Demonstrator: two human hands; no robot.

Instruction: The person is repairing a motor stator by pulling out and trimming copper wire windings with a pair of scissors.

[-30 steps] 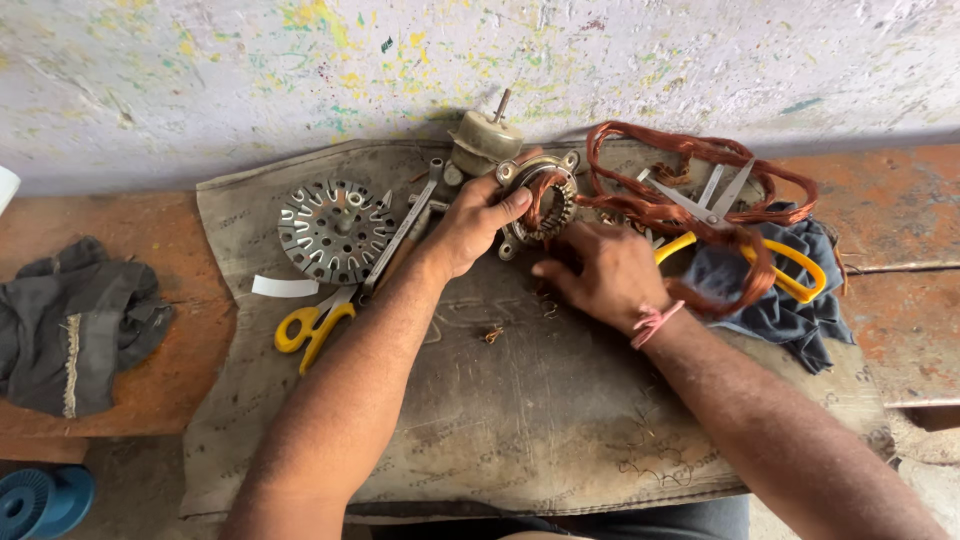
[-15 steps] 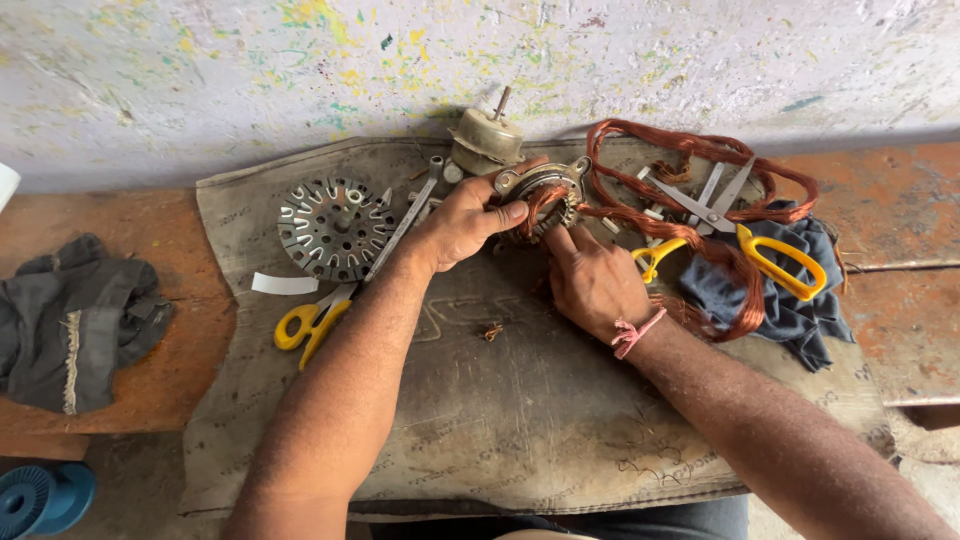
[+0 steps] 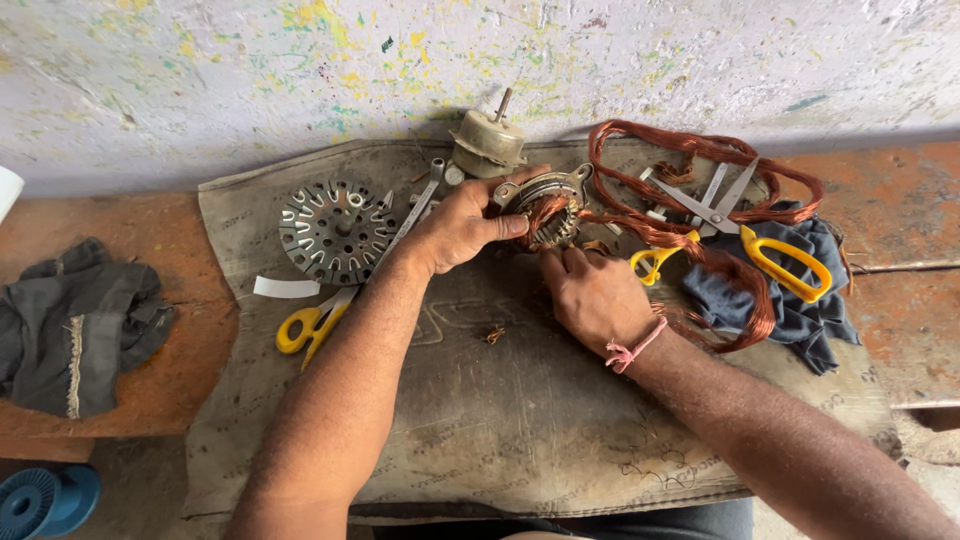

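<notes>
My left hand reaches in from below, palm down, fingers wrapped around the stator on the cloth near the wall. My right hand lies just below it, fingers curled at its copper wire, beside the scissors.

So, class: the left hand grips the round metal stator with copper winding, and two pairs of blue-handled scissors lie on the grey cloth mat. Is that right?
Not quite. The head view shows both pairs of scissors have yellow handles, not blue. The left hand does grip the round metal stator with copper winding on the grey cloth mat.
</notes>
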